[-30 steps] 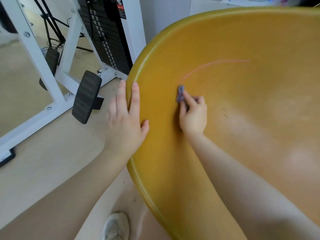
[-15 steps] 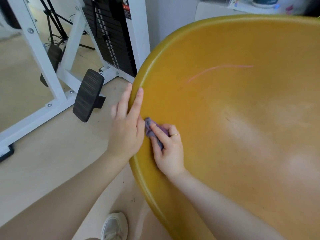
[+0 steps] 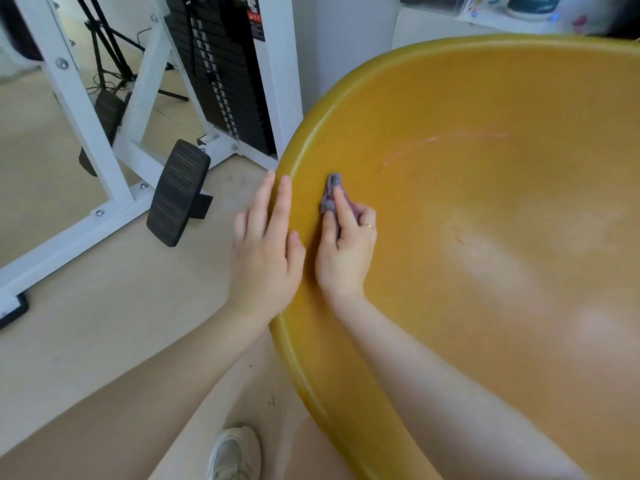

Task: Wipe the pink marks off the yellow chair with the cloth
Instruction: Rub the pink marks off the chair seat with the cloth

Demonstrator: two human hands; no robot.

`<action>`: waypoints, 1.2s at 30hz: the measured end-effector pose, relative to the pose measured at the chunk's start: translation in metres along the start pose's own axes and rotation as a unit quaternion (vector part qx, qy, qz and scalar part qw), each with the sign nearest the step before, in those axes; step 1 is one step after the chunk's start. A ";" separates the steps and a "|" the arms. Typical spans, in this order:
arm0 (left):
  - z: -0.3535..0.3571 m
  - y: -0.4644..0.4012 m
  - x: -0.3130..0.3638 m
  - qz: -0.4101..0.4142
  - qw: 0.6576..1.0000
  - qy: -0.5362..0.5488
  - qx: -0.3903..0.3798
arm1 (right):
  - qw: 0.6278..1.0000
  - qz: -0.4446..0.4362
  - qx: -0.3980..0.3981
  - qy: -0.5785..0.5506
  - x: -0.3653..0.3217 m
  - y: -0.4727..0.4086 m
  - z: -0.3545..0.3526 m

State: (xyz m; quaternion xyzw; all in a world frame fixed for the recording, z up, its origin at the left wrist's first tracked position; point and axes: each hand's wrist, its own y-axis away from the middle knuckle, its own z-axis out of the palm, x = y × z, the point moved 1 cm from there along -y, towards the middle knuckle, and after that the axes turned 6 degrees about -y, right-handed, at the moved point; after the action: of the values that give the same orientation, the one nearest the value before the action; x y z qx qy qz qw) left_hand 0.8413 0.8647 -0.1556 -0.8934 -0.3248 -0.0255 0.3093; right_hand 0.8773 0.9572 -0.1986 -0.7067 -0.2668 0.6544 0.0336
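Note:
The yellow chair (image 3: 485, 220) fills the right of the view as a big curved shell. A faint pink mark (image 3: 440, 142) arcs across its upper inside, up and to the right of the cloth. My right hand (image 3: 346, 247) presses a small crumpled purple-grey cloth (image 3: 331, 192) against the shell near the left rim, fingers closed on it. My left hand (image 3: 266, 251) lies flat on the chair's left rim, fingers apart, holding nothing.
A white weight machine frame (image 3: 104, 157) with a black weight stack (image 3: 221, 74) and a black foot pedal (image 3: 176, 195) stands on the pale floor to the left. A white shoe (image 3: 235, 452) shows at the bottom. A shelf with items (image 3: 519, 12) sits behind the chair.
My right hand with the cloth swept down and left toward the rim, then came back up along the shell. The lower left end of the pink mark looks fainter. My left hand stayed on the rim.

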 end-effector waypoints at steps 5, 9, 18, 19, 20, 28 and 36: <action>-0.005 -0.010 -0.005 0.015 0.997 0.075 0.021 | 0.995 -0.075 -0.063 0.005 -0.003 0.024 -0.009; -0.017 -0.048 -0.009 0.008 0.989 0.147 0.009 | 0.997 -0.072 0.011 0.030 0.011 -0.032 -0.005; -0.014 -0.134 0.021 0.096 0.989 0.037 -0.106 | 0.992 0.056 0.115 0.020 0.019 -0.099 0.000; -0.012 -0.140 0.023 0.108 0.988 0.015 -0.111 | 0.994 0.030 0.096 0.030 0.013 -0.085 0.003; -0.009 -0.146 0.025 0.119 0.986 -0.003 -0.115 | 0.997 -0.001 0.074 0.033 0.009 -0.067 0.005; 0.009 -0.166 0.025 0.126 0.981 0.025 -0.143 | 0.993 -0.059 0.079 0.062 0.018 -0.074 0.010; 0.012 -0.168 0.021 0.130 0.982 0.020 -0.137 | 0.973 0.002 0.218 0.074 0.029 -0.154 0.000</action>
State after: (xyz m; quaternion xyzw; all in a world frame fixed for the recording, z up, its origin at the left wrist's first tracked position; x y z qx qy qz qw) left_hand 0.7558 0.9831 -0.0702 -0.9612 -0.1933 -0.0473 0.1911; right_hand 0.8255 1.1010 -0.1636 -0.7298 -0.1133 0.6424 0.2048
